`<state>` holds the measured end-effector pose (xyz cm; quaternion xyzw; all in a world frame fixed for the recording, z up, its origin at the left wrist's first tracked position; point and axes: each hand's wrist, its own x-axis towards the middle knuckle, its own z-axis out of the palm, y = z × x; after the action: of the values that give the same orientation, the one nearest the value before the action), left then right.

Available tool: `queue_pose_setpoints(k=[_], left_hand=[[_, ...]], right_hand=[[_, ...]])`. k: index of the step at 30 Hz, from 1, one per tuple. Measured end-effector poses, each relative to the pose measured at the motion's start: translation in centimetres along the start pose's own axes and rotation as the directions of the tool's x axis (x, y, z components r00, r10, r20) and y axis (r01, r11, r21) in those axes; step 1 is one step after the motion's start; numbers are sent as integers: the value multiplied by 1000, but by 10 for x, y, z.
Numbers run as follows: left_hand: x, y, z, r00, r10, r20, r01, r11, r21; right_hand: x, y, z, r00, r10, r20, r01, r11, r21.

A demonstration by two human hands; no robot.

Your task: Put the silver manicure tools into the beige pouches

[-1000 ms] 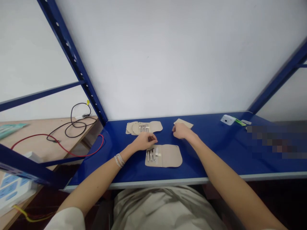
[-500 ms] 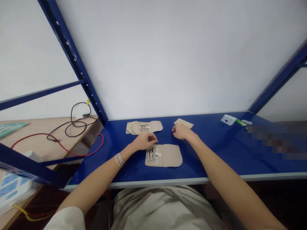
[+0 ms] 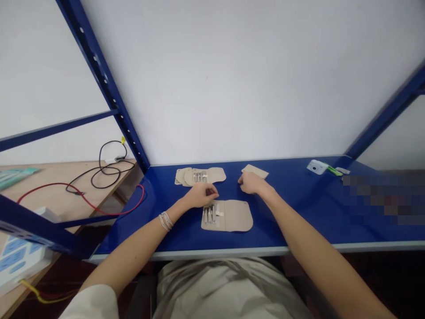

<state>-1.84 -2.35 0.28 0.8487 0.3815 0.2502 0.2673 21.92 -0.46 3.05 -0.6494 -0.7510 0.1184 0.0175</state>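
Well, the left grip (image 3: pixel 201 195) was pressed together just above a soft beige pouch (image 3: pixel 234 215) of steel tools (image 3: pixel 210 215); the right grip (image 3: pixel 252 182), also closed, hung over the glossy blue table (image 3: pixel 292 221).

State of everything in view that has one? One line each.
Near pouch: open flat, tools in slots.
Far pouch: open flat, tools in slots.
Left hand: curled by near pouch, nothing visible in it.
Right hand: curled, nothing visible in it.
Beige card: flat on blue shelf.
White camera: lying on shelf; power state cannot be told.
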Motion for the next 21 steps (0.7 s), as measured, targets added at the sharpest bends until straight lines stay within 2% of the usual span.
queue_pose_setpoints(k=[21], left_hand=[[0, 2, 0, 1000, -7, 6, 7, 1000, 2]], right_hand=[[-1, -4, 0, 999, -49, 16, 51, 996, -75]])
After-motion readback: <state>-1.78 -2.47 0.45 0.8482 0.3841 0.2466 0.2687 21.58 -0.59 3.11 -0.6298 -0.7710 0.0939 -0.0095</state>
